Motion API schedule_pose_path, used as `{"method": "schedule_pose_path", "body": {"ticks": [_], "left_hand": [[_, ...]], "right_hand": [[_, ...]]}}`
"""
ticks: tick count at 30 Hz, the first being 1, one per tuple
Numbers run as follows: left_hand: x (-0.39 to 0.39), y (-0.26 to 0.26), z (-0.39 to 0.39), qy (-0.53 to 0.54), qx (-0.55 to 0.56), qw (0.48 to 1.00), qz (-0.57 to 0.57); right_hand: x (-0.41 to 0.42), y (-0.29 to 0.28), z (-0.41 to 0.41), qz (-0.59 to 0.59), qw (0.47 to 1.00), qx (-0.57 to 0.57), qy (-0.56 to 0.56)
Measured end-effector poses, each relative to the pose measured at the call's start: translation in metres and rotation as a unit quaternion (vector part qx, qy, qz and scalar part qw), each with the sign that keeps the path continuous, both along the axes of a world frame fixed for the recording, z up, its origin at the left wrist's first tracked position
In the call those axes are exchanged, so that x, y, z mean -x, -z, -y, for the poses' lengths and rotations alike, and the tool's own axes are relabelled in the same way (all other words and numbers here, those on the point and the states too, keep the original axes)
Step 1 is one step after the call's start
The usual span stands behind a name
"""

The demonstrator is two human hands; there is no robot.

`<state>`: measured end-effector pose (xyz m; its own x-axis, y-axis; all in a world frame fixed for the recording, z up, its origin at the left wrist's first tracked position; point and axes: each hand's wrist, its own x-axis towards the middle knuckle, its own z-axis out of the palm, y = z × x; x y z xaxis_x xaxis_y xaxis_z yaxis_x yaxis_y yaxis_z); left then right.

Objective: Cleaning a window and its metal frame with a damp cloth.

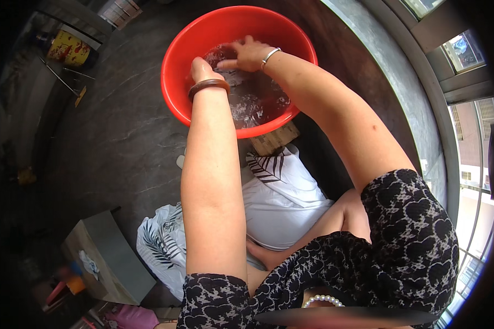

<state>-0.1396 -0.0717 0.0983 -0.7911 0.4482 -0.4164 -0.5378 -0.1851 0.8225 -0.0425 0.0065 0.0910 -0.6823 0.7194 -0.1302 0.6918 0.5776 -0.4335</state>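
A red plastic basin (174, 92) stands in front of me with rippling water (251, 92) in it. The water looks dark; whether something dark lies under the surface, I cannot tell. My right hand (249, 54), a silver bangle at its wrist, is over the far part of the water with its fingers spread and no object visible in it. Inside the basin's left side is my left hand (205, 70), wet and wearing a brown bangle. Its fingers are mostly hidden, so whether they hold anything does not show.
Beneath the basin's near rim a wooden piece (276, 139) shows. White leaf-print fabric (286, 205) covers my lap. At lower left stands a grey-sided cabinet (113, 251) with a crumpled tissue (89, 263) on it. Barred windows (473, 148) line the right; dark marbled floor (136, 119) spreads left.
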Motion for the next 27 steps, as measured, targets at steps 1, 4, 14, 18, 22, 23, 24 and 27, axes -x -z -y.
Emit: {"method": "schedule_pose_path", "body": {"ticks": [1,4,14,18,22,23,24,27], "left_hand": [[-0.005,-0.001,-0.003,0.002,-0.002,1.0,0.005],[-0.025,-0.019,0.0,0.014,0.003,0.996,-0.085],[-0.004,0.001,-0.023,0.109,-0.003,0.99,-0.087],[0.02,0.018,-0.025,0.15,-0.132,0.98,0.011],[-0.02,-0.013,-0.014,0.218,-0.109,0.964,0.105],[-0.028,-0.029,-0.008,0.236,-0.14,0.951,0.141],[-0.027,-0.029,-0.009,0.251,-0.239,0.93,0.121],[-0.02,-0.024,-0.011,0.252,-0.261,0.928,0.089]], "right_hand": [[-0.003,0.004,-0.001,0.005,1.0,-0.002,0.002],[-0.01,0.015,0.0,0.21,0.955,-0.11,-0.177],[-0.009,-0.023,-0.033,-0.321,0.872,0.344,-0.134],[-0.002,-0.032,-0.051,-0.466,0.757,0.403,-0.217],[-0.008,-0.019,-0.055,-0.47,0.666,0.563,-0.136],[-0.001,-0.02,-0.048,-0.472,0.663,0.564,-0.139],[0.006,-0.021,-0.04,-0.494,0.742,0.441,-0.103],[0.007,-0.024,-0.028,-0.454,0.862,0.222,-0.042]]}}
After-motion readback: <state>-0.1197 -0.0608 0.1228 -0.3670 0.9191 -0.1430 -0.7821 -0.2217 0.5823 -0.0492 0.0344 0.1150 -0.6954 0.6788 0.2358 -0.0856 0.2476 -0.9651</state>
